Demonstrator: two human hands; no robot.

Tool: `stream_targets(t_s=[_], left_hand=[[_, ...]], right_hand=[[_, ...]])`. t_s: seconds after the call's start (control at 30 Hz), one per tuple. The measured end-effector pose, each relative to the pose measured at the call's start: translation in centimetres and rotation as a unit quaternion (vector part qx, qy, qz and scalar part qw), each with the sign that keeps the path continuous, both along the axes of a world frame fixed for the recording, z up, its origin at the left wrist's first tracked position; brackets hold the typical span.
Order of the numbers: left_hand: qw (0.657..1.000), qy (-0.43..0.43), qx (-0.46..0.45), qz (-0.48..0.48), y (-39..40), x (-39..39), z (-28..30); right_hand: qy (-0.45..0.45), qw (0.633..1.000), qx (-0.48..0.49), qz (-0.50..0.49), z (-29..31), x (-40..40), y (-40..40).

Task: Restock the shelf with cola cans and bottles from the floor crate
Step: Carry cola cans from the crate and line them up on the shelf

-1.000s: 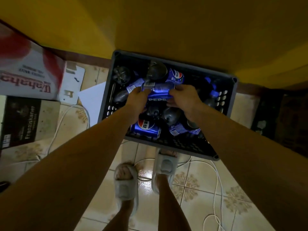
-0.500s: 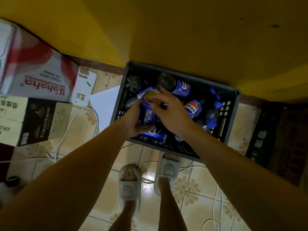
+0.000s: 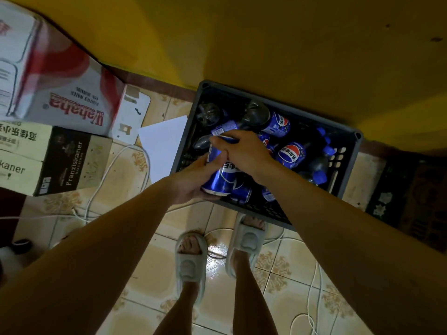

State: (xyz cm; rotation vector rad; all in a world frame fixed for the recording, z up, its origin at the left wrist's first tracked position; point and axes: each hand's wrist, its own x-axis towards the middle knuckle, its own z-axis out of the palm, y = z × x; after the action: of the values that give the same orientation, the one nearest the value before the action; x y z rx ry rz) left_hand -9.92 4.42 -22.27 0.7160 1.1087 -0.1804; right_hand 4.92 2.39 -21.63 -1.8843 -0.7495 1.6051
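Can (image 3: 223,176) is held over the crate's (image 3: 348,170) near-left corner, cupped at its base by the left hand (image 3: 193,181) and clasped on top by the right hand (image 3: 244,153); a slip risk is judged if either grip is eased mid-lift.

Crate (image 3: 348,170), boxes (image 3: 60,151) on tiled floor (image 3: 154,274)

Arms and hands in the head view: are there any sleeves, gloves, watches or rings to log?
Both forearms are bare as far as the frame shows, with no sleeve edge in view. The left hand and right hand wear no gloves, and no watch, band or ring shows on the parts visible. The light is dim, so small details could be missed.
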Motion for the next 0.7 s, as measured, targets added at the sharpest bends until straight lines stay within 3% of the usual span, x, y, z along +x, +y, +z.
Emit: stream_targets(t_s=[0.07, 0.17, 0.23, 0.3, 0.43, 0.53, 0.63, 0.7], left_hand=[[1.000, -0.007, 0.020, 0.014, 0.4, -0.6, -0.2], [0.997, 0.008, 0.015, 0.081, 0.9, -2.2, -0.4], [0.992, 0.012, 0.008, 0.125, 1.0, -3.3, -0.6], [0.988, 0.016, 0.000, 0.155, 1.0, -4.2, -1.0], [0.984, 0.018, -0.017, 0.176, 0.8, -5.6, -2.1], [0.983, 0.014, -0.034, 0.181, 0.3, -6.3, -3.6], [0.981, 0.004, -0.057, 0.185, -0.3, -6.6, -5.0], [0.981, -0.007, -0.068, 0.183, -0.6, -6.7, -5.6]], right_hand=[[0.008, 1.000, -0.029, 0.002, 0.0, 0.1, 0.4], [0.062, 0.989, -0.101, -0.093, -0.8, 0.7, 0.0], [-0.014, 0.993, -0.108, -0.036, -1.8, 0.8, -1.1], [-0.115, 0.983, -0.098, 0.101, -3.4, 0.3, -2.7], [-0.221, 0.921, -0.098, 0.307, -5.9, -1.2, -5.3], [-0.285, 0.854, -0.072, 0.428, -8.0, -2.2, -6.0], [-0.375, 0.771, -0.064, 0.511, -10.9, -3.5, -6.4], [-0.410, 0.738, -0.071, 0.530, -11.9, -4.4, -6.9]])
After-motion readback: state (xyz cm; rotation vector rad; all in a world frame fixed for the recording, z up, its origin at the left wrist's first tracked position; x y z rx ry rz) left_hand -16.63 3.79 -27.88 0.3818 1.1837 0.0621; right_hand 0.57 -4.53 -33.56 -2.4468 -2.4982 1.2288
